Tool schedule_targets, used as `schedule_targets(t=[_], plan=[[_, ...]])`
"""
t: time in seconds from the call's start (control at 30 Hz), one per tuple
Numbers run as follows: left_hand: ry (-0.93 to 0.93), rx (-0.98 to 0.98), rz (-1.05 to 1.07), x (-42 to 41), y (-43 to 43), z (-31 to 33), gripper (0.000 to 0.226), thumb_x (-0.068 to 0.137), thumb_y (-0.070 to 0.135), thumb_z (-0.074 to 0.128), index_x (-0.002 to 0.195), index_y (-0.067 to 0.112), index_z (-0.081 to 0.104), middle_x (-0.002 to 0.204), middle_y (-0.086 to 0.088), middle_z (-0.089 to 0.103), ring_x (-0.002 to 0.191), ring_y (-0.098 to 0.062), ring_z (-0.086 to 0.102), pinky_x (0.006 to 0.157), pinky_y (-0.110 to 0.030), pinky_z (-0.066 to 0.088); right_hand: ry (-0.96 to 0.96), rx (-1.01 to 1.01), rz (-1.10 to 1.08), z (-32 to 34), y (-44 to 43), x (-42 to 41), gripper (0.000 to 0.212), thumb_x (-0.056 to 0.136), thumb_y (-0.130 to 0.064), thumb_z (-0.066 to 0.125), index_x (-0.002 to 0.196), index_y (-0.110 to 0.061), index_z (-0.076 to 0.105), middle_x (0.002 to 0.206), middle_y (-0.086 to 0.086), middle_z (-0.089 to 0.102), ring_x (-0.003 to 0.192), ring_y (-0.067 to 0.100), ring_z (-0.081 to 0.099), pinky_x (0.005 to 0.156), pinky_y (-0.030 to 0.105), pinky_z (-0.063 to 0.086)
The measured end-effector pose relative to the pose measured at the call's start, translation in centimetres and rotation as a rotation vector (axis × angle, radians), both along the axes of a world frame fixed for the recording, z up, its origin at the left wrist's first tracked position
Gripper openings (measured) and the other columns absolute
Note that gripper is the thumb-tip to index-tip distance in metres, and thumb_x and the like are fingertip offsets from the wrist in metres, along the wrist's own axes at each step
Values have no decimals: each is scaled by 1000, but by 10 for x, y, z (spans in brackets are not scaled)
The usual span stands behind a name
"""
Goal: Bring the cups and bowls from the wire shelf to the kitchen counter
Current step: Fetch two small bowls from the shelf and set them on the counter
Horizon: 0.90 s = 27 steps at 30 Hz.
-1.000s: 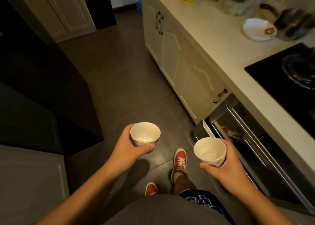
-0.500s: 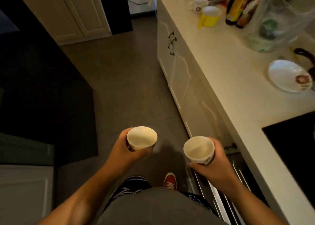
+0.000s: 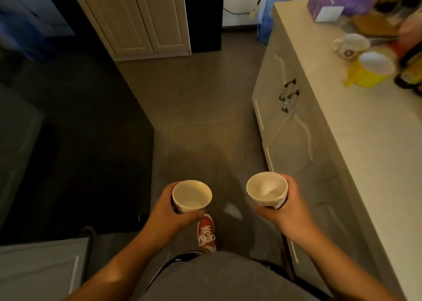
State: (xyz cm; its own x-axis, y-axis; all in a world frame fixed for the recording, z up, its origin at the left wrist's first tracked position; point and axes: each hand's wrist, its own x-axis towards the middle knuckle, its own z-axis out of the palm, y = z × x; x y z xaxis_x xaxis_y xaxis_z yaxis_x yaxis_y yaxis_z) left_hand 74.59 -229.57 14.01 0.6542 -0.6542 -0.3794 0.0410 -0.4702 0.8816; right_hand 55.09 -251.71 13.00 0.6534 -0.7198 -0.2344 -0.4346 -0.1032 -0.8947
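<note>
My left hand (image 3: 167, 211) grips a small white bowl (image 3: 191, 194) with a dark patterned outside, held upright over the floor. In my right hand (image 3: 285, 211) sits a second white bowl (image 3: 266, 189) of the same kind, also upright and empty. Both are held at waist height, a little apart. The kitchen counter (image 3: 356, 122) runs along the right side, its edge to the right of my right hand. The wire shelf is not in view.
On the far counter stand a white mug (image 3: 350, 46), a yellow cup (image 3: 371, 69), a purple box (image 3: 325, 7) and blurred bottles. Cream cabinet doors (image 3: 287, 122) sit below the counter. A dark appliance (image 3: 75, 129) flanks the left. My red shoe (image 3: 206, 232) is on the grey floor.
I have walked forward along the counter with both bowls; the stove top and plate have left the view, and the mug and yellow cup have come closer. The grips are unchanged.
</note>
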Motion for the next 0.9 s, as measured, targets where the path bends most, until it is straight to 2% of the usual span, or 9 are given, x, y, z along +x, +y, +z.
schedule_targets(t=[0.07, 0.13, 0.2, 0.3, 0.47, 0.63, 0.73, 0.8, 0.9], plan=[[-7, -9, -30, 32, -22, 3, 74, 60, 34, 89, 117, 49, 43, 116, 22, 56, 103, 15, 55, 68, -5, 50, -7, 15, -34, 4, -14, 19, 87, 46, -39, 90, 115, -57, 40, 110, -32, 58, 102, -6, 59, 71, 11, 52], [-13, -16, -42, 63, -48, 7, 76, 62, 28, 89, 120, 45, 43, 117, 22, 56, 105, 7, 57, 68, -5, 50, -11, 25, -67, 5, -28, 31, 91, 50, -27, 92, 124, -42, 42, 114, -21, 59, 104, 3, 60, 78, 17, 50], [-10, -29, -49, 88, -77, 14, 75, 62, 26, 89, 118, 46, 44, 115, 23, 57, 105, 4, 58, 67, -7, 50, 0, 18, -89, 6, -44, 37, 92, 53, -19, 93, 128, -34, 42, 115, -18, 57, 105, 5, 58, 76, 15, 50], [1, -57, -71, 120, -126, 20, 72, 62, 23, 89, 114, 46, 45, 113, 22, 59, 103, 4, 59, 69, -9, 49, 12, 16, -125, 3, -72, 43, 88, 56, -14, 92, 123, -39, 42, 115, -19, 55, 106, 3, 56, 69, 9, 50], [33, -67, -136, 157, -213, 19, 76, 63, 16, 89, 125, 31, 46, 118, 13, 59, 107, -5, 59, 74, -12, 50, 37, 38, -197, -8, -125, 54, 89, 54, -20, 93, 111, -62, 40, 112, -29, 55, 103, -3, 56, 76, 14, 45], [34, -57, -183, 190, -303, 23, 74, 64, 14, 88, 122, 33, 45, 116, 15, 58, 106, -5, 59, 77, -15, 50, 55, 50, -240, -19, -196, 82, 93, 53, -17, 94, 108, -69, 41, 103, -41, 56, 99, -15, 55, 78, 16, 46], [29, -39, -183, 208, -339, 27, 75, 63, 14, 89, 122, 32, 46, 118, 12, 59, 107, -6, 59, 78, -16, 50, 62, 33, -249, -14, -237, 111, 90, 54, -20, 94, 111, -65, 41, 106, -33, 59, 100, -10, 57, 71, 8, 47], [21, -37, -176, 219, -357, 27, 74, 61, 13, 89, 120, 33, 48, 117, 11, 61, 105, -4, 61, 75, -14, 53, 60, 12, -225, -10, -266, 133, 87, 54, -18, 94, 113, -56, 43, 110, -26, 57, 101, -12, 56, 65, 2, 48], [34, -23, -149, 237, -377, 26, 75, 61, 12, 90, 121, 32, 50, 117, 9, 62, 105, -4, 62, 73, -12, 54, 46, -3, -171, -1, -307, 170, 87, 55, -14, 93, 119, -43, 41, 112, -25, 52, 103, -5, 55, 71, 3, 45]])
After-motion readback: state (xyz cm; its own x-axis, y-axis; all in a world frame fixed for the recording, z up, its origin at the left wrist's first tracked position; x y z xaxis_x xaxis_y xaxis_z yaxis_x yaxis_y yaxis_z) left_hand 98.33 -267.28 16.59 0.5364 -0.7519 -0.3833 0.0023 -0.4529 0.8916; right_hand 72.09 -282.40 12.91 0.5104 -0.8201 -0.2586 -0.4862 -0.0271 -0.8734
